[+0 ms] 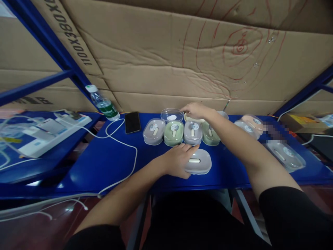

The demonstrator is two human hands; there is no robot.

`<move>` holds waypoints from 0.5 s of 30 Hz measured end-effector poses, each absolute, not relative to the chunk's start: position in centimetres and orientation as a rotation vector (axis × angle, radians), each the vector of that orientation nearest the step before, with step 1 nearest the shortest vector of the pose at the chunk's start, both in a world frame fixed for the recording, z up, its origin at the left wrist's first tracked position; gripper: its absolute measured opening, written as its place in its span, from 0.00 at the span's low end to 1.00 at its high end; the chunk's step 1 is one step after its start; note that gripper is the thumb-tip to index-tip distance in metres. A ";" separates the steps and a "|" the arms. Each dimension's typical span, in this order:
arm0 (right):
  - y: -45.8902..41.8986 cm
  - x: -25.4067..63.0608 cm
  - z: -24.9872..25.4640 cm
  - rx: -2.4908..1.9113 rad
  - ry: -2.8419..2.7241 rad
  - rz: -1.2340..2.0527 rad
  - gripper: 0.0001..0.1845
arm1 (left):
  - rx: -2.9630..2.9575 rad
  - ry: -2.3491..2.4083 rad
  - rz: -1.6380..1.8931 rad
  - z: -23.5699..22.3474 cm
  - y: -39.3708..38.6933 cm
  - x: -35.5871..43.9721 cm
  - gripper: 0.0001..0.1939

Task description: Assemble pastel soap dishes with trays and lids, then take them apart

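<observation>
On the near part of the blue table lies a pale lilac soap box (205, 163) with a white bar-shaped piece in its middle and no clear cover on it. My left hand (178, 161) grips it by its left end, thumb at the near edge and fingers at the far edge. Farther back, my right hand (195, 110) has its fingertips at the right edge of a clear plastic lid (169, 114) with a round white sticker. Behind and below that hand a cream box (194, 119) is partly hidden.
Between my hands stands a row of clear-covered boxes, among them a lilac one (154, 132) and a green one (173, 133). More boxes (286, 156) lie at right. Leftward are a phone (132, 122), water bottle (104, 104), white cable (136, 156) and power strip (54, 133). Cardboard (145, 52) walls the back.
</observation>
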State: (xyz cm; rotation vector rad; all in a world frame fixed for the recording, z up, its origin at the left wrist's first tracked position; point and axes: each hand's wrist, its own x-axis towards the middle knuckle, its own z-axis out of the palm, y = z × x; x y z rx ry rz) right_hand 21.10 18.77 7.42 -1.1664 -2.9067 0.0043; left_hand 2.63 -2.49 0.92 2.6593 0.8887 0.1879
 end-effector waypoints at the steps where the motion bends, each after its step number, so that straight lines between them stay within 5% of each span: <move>1: 18.9 20.5 7.2 -1.215 -2.932 0.004 0.28 | 2.656 0.877 0.203 0.9 -2.5 2.6 0.61; 8: 19.1 18.7 6.8 -1.323 -2.983 0.003 0.15 | 2.684 0.822 0.278 0.8 -2.1 2.4 0.56; 15: 17.8 20.9 7.5 -1.052 -2.743 -0.002 0.13 | 2.732 0.777 0.360 0.6 -1.9 2.9 0.54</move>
